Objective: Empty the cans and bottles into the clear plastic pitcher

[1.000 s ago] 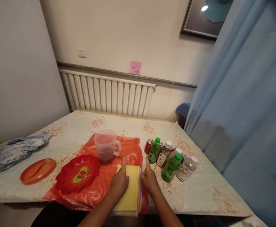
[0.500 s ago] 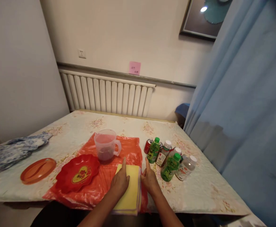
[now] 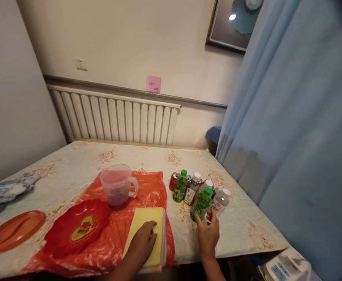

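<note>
My right hand is at the base of the front green-capped bottle, thumb and fingers apart; whether they touch it I cannot tell. Over a folded yellow cloth hovers or rests my left hand, its fingers loosely bent and apart, holding nothing. Behind the front bottle stand another green bottle, a white-capped bottle, a clear bottle and a red can, close together.
A red plastic sheet lies under the cloth, a translucent measuring jug and a red scalloped plate. To the left are an orange lid and a blue-white cloth. A blue curtain hangs at right.
My right hand has moved right, from beside the yellow cloth to the front green bottle. The left hand's pointing finger has bent. The view has turned slightly right.
</note>
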`<control>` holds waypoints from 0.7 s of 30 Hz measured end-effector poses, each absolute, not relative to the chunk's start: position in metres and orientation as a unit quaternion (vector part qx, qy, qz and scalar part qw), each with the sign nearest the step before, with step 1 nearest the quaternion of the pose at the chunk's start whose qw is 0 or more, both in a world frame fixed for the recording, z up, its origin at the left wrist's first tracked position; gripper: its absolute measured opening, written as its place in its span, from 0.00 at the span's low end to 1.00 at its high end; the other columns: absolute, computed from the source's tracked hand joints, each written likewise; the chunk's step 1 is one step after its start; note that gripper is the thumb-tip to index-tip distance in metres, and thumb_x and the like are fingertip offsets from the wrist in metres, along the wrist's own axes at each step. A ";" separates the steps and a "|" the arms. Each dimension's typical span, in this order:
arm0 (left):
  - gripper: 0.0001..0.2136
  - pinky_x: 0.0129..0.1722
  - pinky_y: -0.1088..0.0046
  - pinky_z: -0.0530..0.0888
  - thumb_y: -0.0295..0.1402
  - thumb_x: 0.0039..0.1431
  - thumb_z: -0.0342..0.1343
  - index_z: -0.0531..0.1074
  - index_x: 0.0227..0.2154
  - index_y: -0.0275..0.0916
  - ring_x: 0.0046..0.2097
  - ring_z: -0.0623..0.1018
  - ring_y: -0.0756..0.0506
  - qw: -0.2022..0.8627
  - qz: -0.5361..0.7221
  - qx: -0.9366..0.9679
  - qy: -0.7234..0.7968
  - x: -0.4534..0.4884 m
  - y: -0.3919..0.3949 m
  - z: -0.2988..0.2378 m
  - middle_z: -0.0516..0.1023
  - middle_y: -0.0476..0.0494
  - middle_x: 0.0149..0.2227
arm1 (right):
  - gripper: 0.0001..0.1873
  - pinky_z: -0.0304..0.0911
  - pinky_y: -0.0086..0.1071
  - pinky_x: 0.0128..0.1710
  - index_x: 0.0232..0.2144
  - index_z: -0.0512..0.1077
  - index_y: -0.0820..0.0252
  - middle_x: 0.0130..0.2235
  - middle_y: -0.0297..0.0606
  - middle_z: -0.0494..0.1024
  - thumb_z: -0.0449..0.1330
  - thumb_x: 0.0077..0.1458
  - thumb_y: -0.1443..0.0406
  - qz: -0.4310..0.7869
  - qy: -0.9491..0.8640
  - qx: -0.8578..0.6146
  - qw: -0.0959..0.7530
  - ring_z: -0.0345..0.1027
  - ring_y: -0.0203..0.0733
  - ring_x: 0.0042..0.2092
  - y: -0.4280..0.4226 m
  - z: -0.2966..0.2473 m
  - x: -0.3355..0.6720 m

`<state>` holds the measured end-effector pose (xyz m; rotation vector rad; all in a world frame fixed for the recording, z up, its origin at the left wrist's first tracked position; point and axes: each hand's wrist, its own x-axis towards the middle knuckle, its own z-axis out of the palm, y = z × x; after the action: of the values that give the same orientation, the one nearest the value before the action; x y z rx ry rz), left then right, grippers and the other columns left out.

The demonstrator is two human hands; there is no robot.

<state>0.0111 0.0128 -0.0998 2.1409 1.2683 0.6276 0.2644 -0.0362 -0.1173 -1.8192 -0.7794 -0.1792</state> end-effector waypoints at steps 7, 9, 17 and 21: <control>0.17 0.38 0.71 0.70 0.27 0.52 0.47 0.72 0.45 0.39 0.34 0.75 0.46 0.320 0.223 0.805 0.447 0.020 0.006 -0.100 0.76 0.46 0.32 | 0.33 0.64 0.39 0.40 0.46 0.69 0.64 0.41 0.50 0.78 0.65 0.42 0.49 -0.071 -0.304 -0.779 0.544 0.71 0.55 0.43 -0.002 -0.121 0.284; 0.17 0.37 0.71 0.69 0.27 0.52 0.48 0.72 0.44 0.39 0.33 0.75 0.46 0.323 0.222 0.804 0.447 0.021 0.007 -0.097 0.75 0.47 0.31 | 0.29 0.64 0.39 0.39 0.42 0.70 0.63 0.38 0.48 0.78 0.65 0.43 0.50 -0.070 -0.299 -0.779 0.546 0.72 0.54 0.40 0.004 -0.123 0.282; 0.24 0.40 0.69 0.72 0.33 0.58 0.49 0.62 0.58 0.37 0.34 0.73 0.48 0.351 0.327 0.771 0.419 0.029 0.006 -0.036 0.74 0.42 0.44 | 0.27 0.66 0.43 0.46 0.47 0.68 0.65 0.45 0.50 0.75 0.63 0.46 0.58 -0.031 -0.470 -0.714 0.519 0.70 0.54 0.47 -0.012 -0.107 0.242; 0.27 0.47 0.63 0.72 0.33 0.61 0.49 0.52 0.64 0.41 0.41 0.74 0.45 0.289 0.375 0.796 0.377 0.022 0.006 0.009 0.67 0.36 0.55 | 0.27 0.65 0.43 0.50 0.52 0.66 0.60 0.48 0.46 0.74 0.62 0.48 0.63 0.005 -0.604 -0.625 0.495 0.69 0.50 0.50 -0.021 -0.085 0.207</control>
<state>0.0221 0.0063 0.0088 2.1250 1.0069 0.9997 0.2070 -0.0206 -0.0853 -1.5137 -1.4637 0.0111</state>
